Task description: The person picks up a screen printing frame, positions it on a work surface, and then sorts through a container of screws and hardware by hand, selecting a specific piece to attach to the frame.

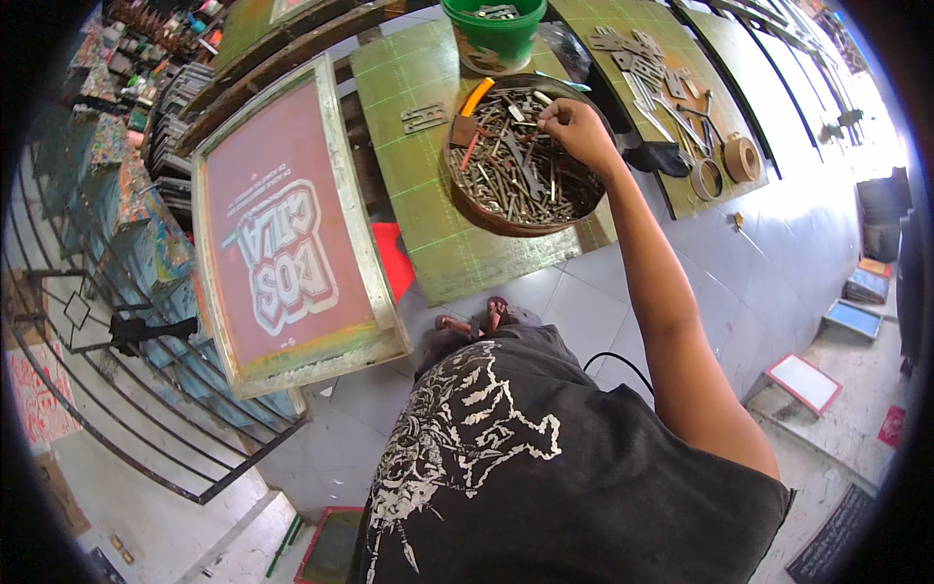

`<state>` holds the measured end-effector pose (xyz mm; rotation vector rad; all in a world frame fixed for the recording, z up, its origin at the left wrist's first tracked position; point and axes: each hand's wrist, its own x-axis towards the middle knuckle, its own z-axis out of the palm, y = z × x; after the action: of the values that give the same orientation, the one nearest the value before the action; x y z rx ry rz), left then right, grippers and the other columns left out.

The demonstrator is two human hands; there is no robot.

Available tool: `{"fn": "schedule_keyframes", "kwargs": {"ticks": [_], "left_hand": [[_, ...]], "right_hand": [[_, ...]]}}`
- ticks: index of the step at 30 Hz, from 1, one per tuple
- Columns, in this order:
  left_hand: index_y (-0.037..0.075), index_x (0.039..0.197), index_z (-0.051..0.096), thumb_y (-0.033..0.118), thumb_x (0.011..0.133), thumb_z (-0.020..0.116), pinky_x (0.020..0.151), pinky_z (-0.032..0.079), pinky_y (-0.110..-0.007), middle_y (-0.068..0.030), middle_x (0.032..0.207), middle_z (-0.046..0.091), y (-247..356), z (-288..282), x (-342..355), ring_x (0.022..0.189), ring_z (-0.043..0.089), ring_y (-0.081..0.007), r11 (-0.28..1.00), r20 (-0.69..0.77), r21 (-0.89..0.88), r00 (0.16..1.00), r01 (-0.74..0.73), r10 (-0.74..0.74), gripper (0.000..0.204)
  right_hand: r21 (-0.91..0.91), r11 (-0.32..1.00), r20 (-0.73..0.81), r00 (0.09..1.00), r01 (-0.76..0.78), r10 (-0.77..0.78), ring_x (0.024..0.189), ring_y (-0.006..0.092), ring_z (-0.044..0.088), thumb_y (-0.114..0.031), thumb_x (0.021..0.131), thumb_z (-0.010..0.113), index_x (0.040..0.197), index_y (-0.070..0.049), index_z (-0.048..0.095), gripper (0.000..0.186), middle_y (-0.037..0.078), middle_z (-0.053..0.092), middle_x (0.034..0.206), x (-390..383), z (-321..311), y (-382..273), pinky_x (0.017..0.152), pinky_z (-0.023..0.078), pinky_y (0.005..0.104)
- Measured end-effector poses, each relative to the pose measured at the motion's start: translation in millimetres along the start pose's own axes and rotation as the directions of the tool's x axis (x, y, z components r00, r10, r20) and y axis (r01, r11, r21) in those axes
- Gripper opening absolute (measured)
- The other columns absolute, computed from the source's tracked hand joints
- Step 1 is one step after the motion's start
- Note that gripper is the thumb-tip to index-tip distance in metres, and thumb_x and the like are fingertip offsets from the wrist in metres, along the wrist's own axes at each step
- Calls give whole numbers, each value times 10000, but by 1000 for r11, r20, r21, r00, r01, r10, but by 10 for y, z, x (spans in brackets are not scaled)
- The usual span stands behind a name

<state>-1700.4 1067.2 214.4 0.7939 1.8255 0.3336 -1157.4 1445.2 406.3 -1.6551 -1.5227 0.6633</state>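
Right hand bunched over a round pan of loose metal hardware

The grip, the right hand (567, 122), has its fingers bunched with the tips drawn in; from this view I cannot tell whether they pinch anything. One short pale piece (542, 97) shows right at the fingertips, on their far side. The left hand is out of view.

The metal hardware (486, 190), screws and bolts too many to count, lies directly under the grip and spreads to its left and nearer the body, inside one round pan (525, 229). One open-ended wrench (532, 173) lies on the heap, just nearer the body than the grip. To the left of the grip, at the pan's left side, are one orange handle (478, 96) and one thin red strip (470, 149).

The pan stands on one green gridded bench (428, 243). Beyond the grip and to its left is one green bucket (496, 44) with pale pieces in it. Farther left of the grip lie what look like two slotted metal plates (423, 119).

Well to the right of the grip, a second green board (683, 200) carries two rolls, a brown roll (742, 159) and a darker ring-shaped roll (706, 179), along with one dark cloth-like bundle (659, 158) and an overlapping group of metal tools (652, 88) whose number I cannot tell. Well to the left of the grip is one large framed screen (277, 156) with pale lettering on a pink field
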Motion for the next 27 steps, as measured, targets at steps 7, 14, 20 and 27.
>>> {"fn": "schedule_keyframes", "kwargs": {"ticks": [7, 14, 20, 27], "left_hand": [[11, 1188, 551, 186, 922, 542, 805, 461, -287, -78, 1056, 625, 365, 49, 81, 922, 588, -160, 999, 79, 16, 996, -52, 51, 318], [12, 1194, 548, 176, 915, 545, 820, 457, -289, -81, 1067, 625, 1084, 168, -36, 931, 589, -165, 993, 102, 53, 989, -108, 102, 324], [13, 1199, 545, 168, 909, 548, 834, 454, -290, -83, 1077, 625, 1914, 385, -325, 939, 590, -169, 982, 99, 80, 981, -173, 165, 329], [14, 1206, 542, 158, 902, 552, 849, 450, -292, -85, 1089, 624, 2780, 651, -432, 948, 591, -174, 932, 153, 255, 963, -257, 223, 336]], "right_hand": [[312, 944, 9, 994, -107, 110, 749, 71, 547, -106, 858, 628, 1027, -19, 654, 191, -1, 626, 822, -227, -129, 25, 679, 427, 216], [633, 774, -398, 852, -14, 341, 739, 115, 575, -130, 908, 566, 1047, -22, 625, 186, 30, 609, 849, -294, -881, -43, 668, 461, 236], [820, 569, -269, 836, -61, 478, 762, 134, 594, -107, 942, 504, 1086, -5, 576, 190, 50, 585, 919, -351, -995, 172, 690, 491, 250], [624, 746, -116, 916, -233, 383, 787, 104, 575, -108, 936, 502, 1080, -21, 607, 198, 42, 601, 946, -300, -997, 352, 742, 475, 227]]}}
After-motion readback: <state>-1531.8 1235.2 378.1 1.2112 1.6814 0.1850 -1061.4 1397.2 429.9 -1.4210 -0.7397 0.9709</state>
